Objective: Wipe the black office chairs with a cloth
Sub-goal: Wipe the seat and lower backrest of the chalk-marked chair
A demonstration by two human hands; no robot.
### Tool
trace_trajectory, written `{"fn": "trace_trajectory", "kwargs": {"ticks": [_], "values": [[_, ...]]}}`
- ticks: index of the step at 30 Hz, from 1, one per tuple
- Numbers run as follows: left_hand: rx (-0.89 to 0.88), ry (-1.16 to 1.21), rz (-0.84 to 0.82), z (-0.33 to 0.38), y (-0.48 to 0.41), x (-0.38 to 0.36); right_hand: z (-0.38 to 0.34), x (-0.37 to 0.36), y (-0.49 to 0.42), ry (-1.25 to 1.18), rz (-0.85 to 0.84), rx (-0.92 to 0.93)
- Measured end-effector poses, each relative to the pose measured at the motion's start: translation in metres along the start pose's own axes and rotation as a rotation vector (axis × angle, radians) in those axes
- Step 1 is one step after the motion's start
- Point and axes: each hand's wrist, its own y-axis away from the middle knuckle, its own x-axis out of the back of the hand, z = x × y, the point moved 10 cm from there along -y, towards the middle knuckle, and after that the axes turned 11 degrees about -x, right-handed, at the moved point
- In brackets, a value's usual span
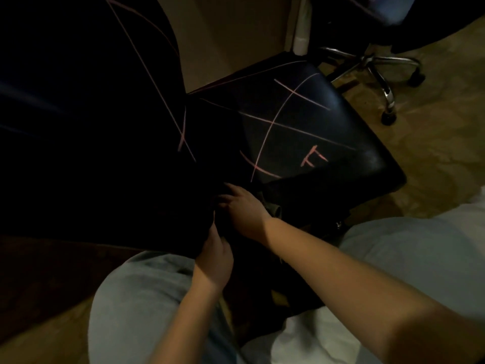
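Subject: black padded office chair (pixel 301 132), with pink chalk lines across its seat and backrest, close in front of my knees. A dull grey-green cloth (pixel 274 209) lies at the seat's rear corner. My right hand (pixel 244 206) presses on it, fingers spread flat. My left hand (pixel 215 256) is at the backrest's lower edge, its grip too dark to tell. A second chair's chrome star base (pixel 378 67) stands well apart.

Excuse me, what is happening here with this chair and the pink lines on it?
A person is cleaning a black office chair whose seat and backrest carry pink lines. The right hand lies with stretched fingers on a greyish cloth at the seat's near edge, beside the backrest. The left hand is just below it; what it holds is too dark to tell. The seat's lines are not yet wiped. A second chair stands behind.
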Motion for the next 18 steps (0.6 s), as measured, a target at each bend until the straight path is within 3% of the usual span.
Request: {"fn": "trace_trajectory", "kwargs": {"ticks": [3, 6, 9, 11, 14, 18], "values": [[0.025, -0.001, 0.014, 0.005, 0.0, 0.004, -0.001, 0.003, 0.017, -0.137, -0.044, 0.049], [-0.054, -0.137, 0.058, 0.03, 0.001, 0.01, 0.015, 0.039, 0.029, -0.502, 0.093, 0.021], [-0.117, -0.231, 0.161, 0.052, -0.004, 0.015, 0.059, 0.068, 0.046, -0.636, 0.267, -0.141], [0.003, -0.219, 0.128, 0.047, -0.014, 0.004, 0.091, 0.078, 0.057, -0.603, 0.338, -0.249], [0.206, -0.221, 0.044, 0.032, -0.029, -0.023, 0.124, 0.077, 0.055, -0.437, 0.305, -0.296], [0.331, -0.311, 0.118, 0.017, -0.042, -0.034, 0.15, 0.065, 0.039, -0.273, 0.276, -0.313]]}}
